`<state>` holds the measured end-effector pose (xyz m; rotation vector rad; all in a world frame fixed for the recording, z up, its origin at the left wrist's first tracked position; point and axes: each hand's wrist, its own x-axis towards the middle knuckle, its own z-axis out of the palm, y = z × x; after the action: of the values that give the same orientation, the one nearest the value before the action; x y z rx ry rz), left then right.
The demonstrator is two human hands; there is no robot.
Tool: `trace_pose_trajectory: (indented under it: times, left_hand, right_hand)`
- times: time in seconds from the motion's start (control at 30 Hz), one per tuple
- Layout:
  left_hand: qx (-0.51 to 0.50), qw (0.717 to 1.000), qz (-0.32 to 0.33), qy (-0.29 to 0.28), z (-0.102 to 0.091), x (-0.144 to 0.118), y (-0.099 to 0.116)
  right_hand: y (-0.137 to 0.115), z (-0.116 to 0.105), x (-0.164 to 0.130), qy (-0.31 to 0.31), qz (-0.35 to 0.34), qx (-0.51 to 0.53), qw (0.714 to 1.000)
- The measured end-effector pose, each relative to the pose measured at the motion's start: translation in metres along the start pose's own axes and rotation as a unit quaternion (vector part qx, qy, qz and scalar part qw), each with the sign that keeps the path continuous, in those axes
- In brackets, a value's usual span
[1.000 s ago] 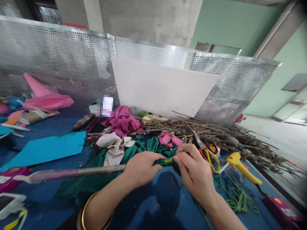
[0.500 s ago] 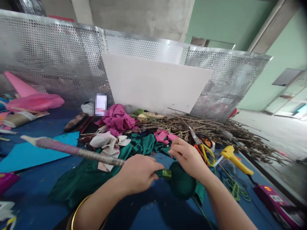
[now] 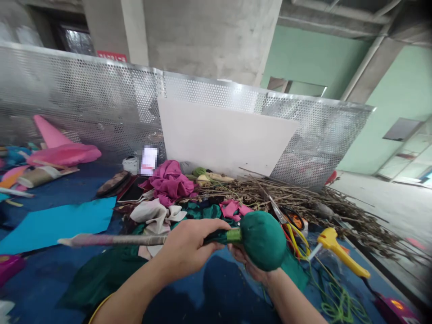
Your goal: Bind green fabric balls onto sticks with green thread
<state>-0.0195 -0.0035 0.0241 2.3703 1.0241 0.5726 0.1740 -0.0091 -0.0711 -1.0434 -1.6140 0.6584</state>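
My left hand (image 3: 192,243) is closed round a wrapped stick (image 3: 118,240), which lies nearly level and tapers to a pale tip on the left. At the stick's right end sits a round ball covered in dark green cloth (image 3: 263,240), with a shiny green band (image 3: 233,235) at its neck. My right hand (image 3: 251,265) is under the ball, its fingers curled up by the neck; the ball partly hides it. Dark green cloth (image 3: 97,274) lies on the table below my left forearm, and more green cloth (image 3: 295,270) shows beside my right wrist.
Scissors (image 3: 276,207), a yellow glue gun (image 3: 342,252) and green cord (image 3: 340,301) lie on the right. Behind are dry twigs (image 3: 297,193), magenta cloth (image 3: 172,180) and a white board (image 3: 226,139). A blue sheet (image 3: 60,220) lies left on the blue table (image 3: 178,306).
My right hand has gone from above the ball to beneath it. The ball has risen a little, and the stick's left end has dropped, so it is more level. The view has tilted upward.
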Motion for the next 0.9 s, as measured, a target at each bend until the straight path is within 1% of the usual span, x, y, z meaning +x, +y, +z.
trace_pose_trajectory:
  times: [0.13, 0.2, 0.27, 0.37, 0.4, 0.43, 0.47, 0.5, 0.57, 0.63, 0.67, 0.7, 0.77, 0.83, 0.9]
  left_hand:
    - [0.017, 0.998, -0.036, 0.046, -0.001, 0.001, -0.008]
    - [0.021, 0.996, -0.059, 0.067, -0.002, 0.002, -0.012]
    - [0.021, 0.993, -0.082, 0.081, -0.003, 0.002, -0.014]
    - [0.020, 0.992, -0.100, 0.081, -0.003, 0.003, -0.013]
    - [0.016, 0.992, -0.103, 0.073, -0.003, 0.003, -0.012]
    - [0.010, 0.993, -0.104, 0.062, -0.002, 0.004, -0.010]
    - [0.001, 0.993, -0.104, 0.049, -0.001, 0.004, -0.008]
    - [-0.009, 0.994, -0.103, 0.038, 0.000, 0.005, -0.007]
    - [-0.030, 0.994, -0.104, 0.022, 0.004, 0.007, -0.005]
    - [-0.049, 0.993, -0.108, 0.015, 0.008, 0.008, -0.005]
    - [-0.058, 0.992, -0.110, 0.013, 0.009, 0.009, -0.005]
    - [-0.067, 0.991, -0.112, 0.012, 0.010, 0.010, -0.005]
    - [-0.081, 0.990, -0.116, 0.016, 0.012, 0.010, -0.005]
    - [-0.085, 0.988, -0.124, 0.023, 0.013, 0.011, -0.004]
    - [-0.078, 0.987, -0.135, 0.026, 0.016, 0.011, -0.004]
  right_hand:
    - [-0.008, 0.018, -0.011, 0.000, 0.027, 0.012, 1.000]
    - [-0.016, 0.023, -0.016, 0.012, 0.016, -0.005, 1.000]
    - [-0.026, 0.026, -0.023, 0.028, -0.031, -0.068, 0.997]
    - [-0.041, 0.025, -0.033, 0.084, -0.146, -0.169, 0.971]
    - [-0.044, 0.023, -0.035, 0.099, -0.185, -0.173, 0.962]
    - [-0.047, 0.021, -0.035, 0.101, -0.214, -0.161, 0.958]
    - [-0.050, 0.019, -0.034, 0.090, -0.228, -0.132, 0.960]
    - [-0.051, 0.017, -0.032, 0.068, -0.224, -0.088, 0.968]
    - [-0.052, 0.014, -0.027, 0.029, -0.168, 0.031, 0.985]
    - [-0.051, 0.013, -0.025, 0.027, -0.104, 0.135, 0.985]
    - [-0.051, 0.013, -0.025, 0.038, -0.085, 0.153, 0.984]
    - [-0.051, 0.013, -0.026, 0.049, -0.076, 0.144, 0.985]
    - [-0.051, 0.014, -0.029, 0.064, -0.081, 0.073, 0.992]
    - [-0.053, 0.014, -0.033, 0.068, -0.106, -0.003, 0.992]
    - [-0.055, 0.016, -0.036, 0.068, -0.135, -0.056, 0.987]
